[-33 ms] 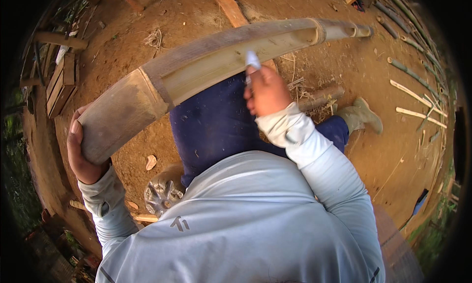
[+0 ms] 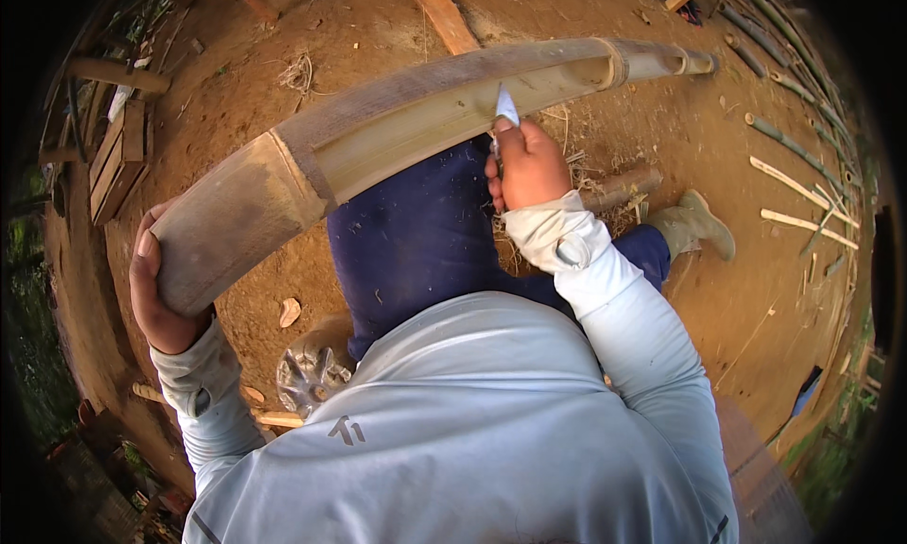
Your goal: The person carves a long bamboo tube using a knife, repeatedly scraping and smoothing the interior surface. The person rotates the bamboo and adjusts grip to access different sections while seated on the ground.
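Observation:
A long, thick bamboo pole (image 2: 236, 218) lies across in front of me, over my dark blue trouser leg. Its near side is cut open in long stretches, showing the pale hollow (image 2: 397, 133) between the joints. My left hand (image 2: 156, 294) grips the pole's left end from below, thumb along its side. In my right hand (image 2: 532, 166) is a knife (image 2: 507, 104), its short pointed blade directed up and away from me at the edge of the opening. The knife's handle is mostly hidden in my fist.
Bamboo poles (image 2: 794, 138) and pale split strips (image 2: 808, 225) lie on the dirt floor at the right. A wooden plank (image 2: 442, 15) is beyond the pole, and a wooden crate (image 2: 120, 161) stands at the left. A clear plastic bottle (image 2: 312, 379) lies beside my leg.
My right hand has moved a little to the right along the opening with the knife. The left hand and the bamboo pole have stayed nearly still.

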The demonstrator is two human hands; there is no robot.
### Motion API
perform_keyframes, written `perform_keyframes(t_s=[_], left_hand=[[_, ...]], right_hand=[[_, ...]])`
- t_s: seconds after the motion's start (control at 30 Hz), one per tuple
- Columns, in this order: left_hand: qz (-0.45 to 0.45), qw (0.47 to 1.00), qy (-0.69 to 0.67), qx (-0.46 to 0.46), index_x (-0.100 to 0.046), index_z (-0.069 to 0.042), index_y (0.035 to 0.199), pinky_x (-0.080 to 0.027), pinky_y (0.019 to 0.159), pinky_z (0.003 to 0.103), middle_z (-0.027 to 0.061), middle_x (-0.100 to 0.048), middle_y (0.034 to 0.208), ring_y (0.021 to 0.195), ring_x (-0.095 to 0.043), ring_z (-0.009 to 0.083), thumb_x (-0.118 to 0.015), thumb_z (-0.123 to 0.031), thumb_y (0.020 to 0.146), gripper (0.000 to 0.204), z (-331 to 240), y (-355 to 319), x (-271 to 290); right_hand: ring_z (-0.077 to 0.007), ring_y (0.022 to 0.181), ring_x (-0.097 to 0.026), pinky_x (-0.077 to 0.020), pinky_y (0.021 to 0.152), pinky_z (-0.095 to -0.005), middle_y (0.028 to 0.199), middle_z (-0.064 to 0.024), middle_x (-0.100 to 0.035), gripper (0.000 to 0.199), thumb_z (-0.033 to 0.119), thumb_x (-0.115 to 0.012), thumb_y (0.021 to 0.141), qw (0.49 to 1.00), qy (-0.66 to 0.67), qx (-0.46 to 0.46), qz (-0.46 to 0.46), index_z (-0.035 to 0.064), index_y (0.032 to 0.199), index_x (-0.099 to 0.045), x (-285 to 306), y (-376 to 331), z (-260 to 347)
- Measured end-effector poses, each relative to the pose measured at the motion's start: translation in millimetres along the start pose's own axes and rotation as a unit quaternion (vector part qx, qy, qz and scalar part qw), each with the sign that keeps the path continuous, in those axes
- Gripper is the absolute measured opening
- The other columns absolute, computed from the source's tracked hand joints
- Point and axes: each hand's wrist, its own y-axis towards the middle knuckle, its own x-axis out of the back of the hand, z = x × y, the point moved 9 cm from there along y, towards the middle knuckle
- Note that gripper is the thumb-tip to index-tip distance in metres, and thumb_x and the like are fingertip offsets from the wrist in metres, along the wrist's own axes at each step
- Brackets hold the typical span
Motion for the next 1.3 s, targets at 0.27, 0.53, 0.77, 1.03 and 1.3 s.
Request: perform_keyframes(t_s=[0.27,0.53,0.77,1.03,1.3], left_hand=[[-0.022,1.0,0.005,0.013,-0.051,0.007,0.128,-0.045,0.099,0.04,0.0207,-0.06,0.123,0.115,-0.058,0.0301,-0.043,-0.044,0.095,0.062,-3,3,-5],[-0.061,0.988,0.118,-0.078,-0.052,0.006,0.125,-0.043,0.103,0.042,0.0224,-0.059,0.126,0.117,-0.057,0.0313,-0.048,-0.042,0.094,0.057,-37,-1,-32],[-0.023,0.982,0.128,-0.14,-0.041,0.003,0.136,-0.035,0.11,0.049,0.0265,-0.047,0.139,0.129,-0.048,0.0369,-0.063,-0.039,0.086,0.069,-32,-11,-37],[-0.059,0.979,0.085,-0.177,-0.041,0.002,0.136,-0.035,0.11,0.052,0.0273,-0.048,0.134,0.129,-0.046,0.0387,-0.063,-0.038,0.084,0.069,-21,-14,-24],[-0.068,0.98,0.071,-0.174,-0.042,0.002,0.135,-0.035,0.11,0.051,0.0253,-0.048,0.134,0.13,-0.045,0.0372,-0.066,-0.04,0.083,0.071,-19,-19,-27]], right_hand=[[-0.0106,0.047,-0.052,-0.042,0.043,-0.0267,0.064,-0.0033,-0.058,0.03,0.031,-0.053,0.104,0.985,-0.066,0.058,0.148,0.0056,0.088,-0.055,-43,-40,-16],[-0.0123,0.047,-0.051,-0.0441,0.041,-0.0276,0.082,-0.0133,-0.066,0.045,0.041,-0.065,0.095,0.947,0.294,0.054,-0.122,-0.0003,0.112,-0.057,52,34,-28],[-0.0121,0.045,-0.051,-0.0442,0.039,-0.0271,0.082,-0.0106,-0.064,0.034,0.024,-0.075,0.088,0.95,0.284,0.084,-0.095,-0.0017,0.103,-0.059,34,46,-17],[-0.0123,0.048,-0.055,-0.046,0.042,-0.0276,0.069,-0.0061,-0.061,0.019,0.013,-0.067,0.085,0.966,0.225,0.051,-0.118,-0.0014,0.095,-0.061,33,50,-15],[-0.013,0.048,-0.056,-0.0473,0.042,-0.0283,0.069,-0.0071,-0.061,0.018,0.012,-0.065,0.084,0.969,0.2,0.068,-0.129,-0.0025,0.093,-0.06,39,50,-15]])
